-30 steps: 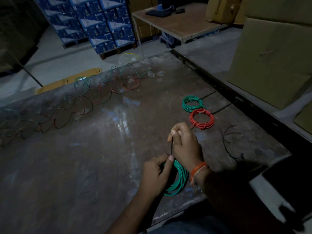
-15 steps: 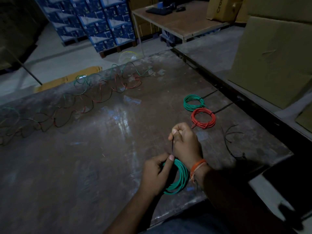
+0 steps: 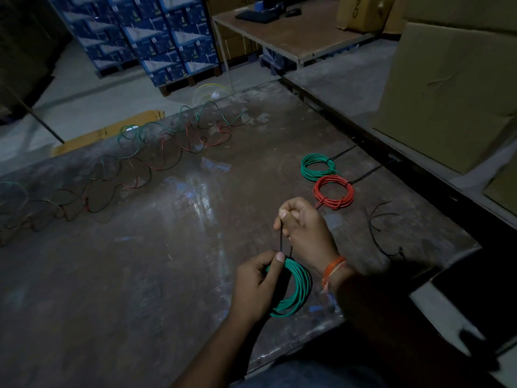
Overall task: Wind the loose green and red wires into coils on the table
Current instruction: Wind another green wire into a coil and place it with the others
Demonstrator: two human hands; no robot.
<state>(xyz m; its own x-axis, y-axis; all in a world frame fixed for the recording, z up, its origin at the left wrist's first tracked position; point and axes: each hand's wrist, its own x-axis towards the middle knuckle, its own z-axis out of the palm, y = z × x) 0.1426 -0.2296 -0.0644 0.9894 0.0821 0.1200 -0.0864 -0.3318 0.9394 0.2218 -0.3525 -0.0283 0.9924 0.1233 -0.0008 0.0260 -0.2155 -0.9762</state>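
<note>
Green coil (image 3: 293, 289): you hold it near the front edge of the table (image 3: 140, 275).
Your left hand (image 3: 258, 284): fingers curl tight round the coil's left side, thumb on top.
Your right hand (image 3: 305, 228): fingers pinch a thin black tie (image 3: 281, 238) that goes down to the coil.
Done coils: a red one (image 3: 333, 192) and a green one (image 3: 317, 166) lie touching, farther right.
Loose wires (image 3: 145, 161): green and red, they wiggle across the far left side.
</note>
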